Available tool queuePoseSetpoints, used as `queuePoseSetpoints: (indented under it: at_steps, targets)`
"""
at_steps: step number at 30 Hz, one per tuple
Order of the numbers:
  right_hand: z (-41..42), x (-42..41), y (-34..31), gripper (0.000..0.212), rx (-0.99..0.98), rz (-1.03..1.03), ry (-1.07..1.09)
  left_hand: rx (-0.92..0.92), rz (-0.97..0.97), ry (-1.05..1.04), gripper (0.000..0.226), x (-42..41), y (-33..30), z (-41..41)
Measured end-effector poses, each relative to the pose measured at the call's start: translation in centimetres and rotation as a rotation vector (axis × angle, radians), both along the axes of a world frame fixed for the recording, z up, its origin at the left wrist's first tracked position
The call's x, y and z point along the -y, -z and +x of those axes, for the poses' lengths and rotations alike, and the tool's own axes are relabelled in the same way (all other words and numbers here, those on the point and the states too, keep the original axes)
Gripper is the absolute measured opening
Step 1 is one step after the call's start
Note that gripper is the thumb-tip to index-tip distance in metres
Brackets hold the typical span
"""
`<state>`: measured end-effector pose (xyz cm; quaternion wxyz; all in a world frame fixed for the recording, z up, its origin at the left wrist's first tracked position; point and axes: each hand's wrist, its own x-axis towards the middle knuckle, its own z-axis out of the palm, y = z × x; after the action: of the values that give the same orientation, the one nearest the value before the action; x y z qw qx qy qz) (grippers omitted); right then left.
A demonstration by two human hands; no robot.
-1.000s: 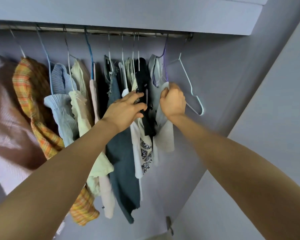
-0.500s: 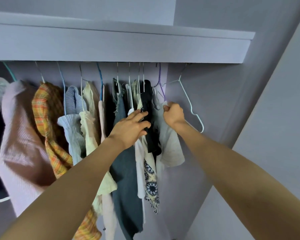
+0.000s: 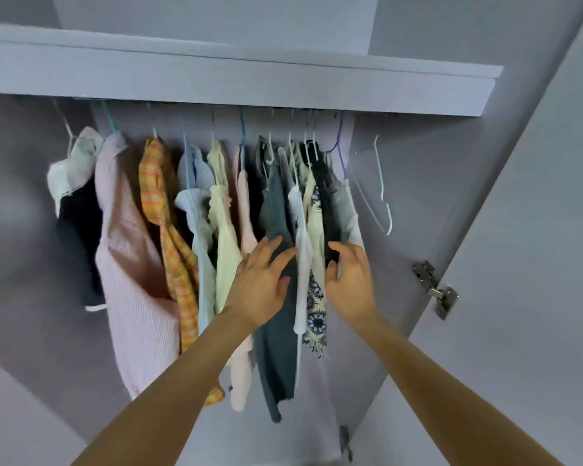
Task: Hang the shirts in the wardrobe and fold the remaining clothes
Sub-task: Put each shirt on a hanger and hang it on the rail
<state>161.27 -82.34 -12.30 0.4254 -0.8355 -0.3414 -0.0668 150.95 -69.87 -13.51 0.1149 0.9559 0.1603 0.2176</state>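
both hands released and holding nothing, left hand (image 3: 261,284) against the dark teal shirt (image 3: 278,331), right hand (image 3: 349,280) by the grey top (image 3: 345,210)

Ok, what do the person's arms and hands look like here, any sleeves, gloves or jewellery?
Both forearms are bare right down to the frame's bottom edge: no sleeve or cuff shows. The left hand and right hand wear no gloves. No watch, bracelet or ring is visible, though the picture is slightly blurred. Nails look short and unpainted.
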Motion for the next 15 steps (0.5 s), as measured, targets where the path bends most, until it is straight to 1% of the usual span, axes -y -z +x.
queuePoseSetpoints:
  at_steps: [1, 3, 5, 6, 8, 10, 12, 15]
  targets:
    - [-1.3, 0.1, 1.0, 0.038, -0.029, 0.001, -0.053, 0.025, -0.054, -0.037, 0.051, 0.5, 1.0, -1.9]
    - [-3.9, 0.0, 2.8, 0.035, -0.102, -0.033, -0.193, 0.062, -0.18, -0.172, 0.049, 1.6, 2.9, -6.0]
    - [-7.7, -0.5, 4.9, 0.031, -0.16, -0.125, -0.399, 0.075, -0.303, -0.398, 0.047, 3.3, 5.2, -11.5]
    - [-8.3, -0.5, 5.4, 0.029, -0.185, -0.16, -0.437, 0.066, -0.325, -0.44, 0.046, 3.6, 6.0, -12.5]
    - [-12.2, -0.8, 7.4, 0.023, -0.234, -0.251, -0.617, 0.046, -0.399, -0.61, 0.044, 5.7, 8.0, -17.8]
    - [-15.4, -0.3, 9.3, 0.018, -0.261, -0.354, -0.763, 0.071, -0.459, -0.767, 0.041, 8.4, 9.6, -22.4]
    - [-19.5, 1.0, 11.5, 0.02, -0.273, -0.461, -0.926, 0.106, -0.508, -0.971, 0.038, 12.8, 11.3, -27.6]
    - [-25.5, 3.4, 14.0, 0.028, -0.259, -0.537, -1.141, 0.155, -0.582, -1.228, 0.036, 19.9, 13.1, -34.0]
